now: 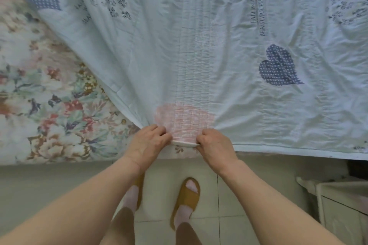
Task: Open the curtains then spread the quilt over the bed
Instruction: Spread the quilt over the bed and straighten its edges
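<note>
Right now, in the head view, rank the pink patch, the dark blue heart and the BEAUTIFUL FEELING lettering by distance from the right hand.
From the right hand:
1. Pink patch, just up-left, touching the fingers.
2. Dark blue heart, up and right.
3. BEAUTIFUL FEELING lettering, farthest up the quilt.
</note>
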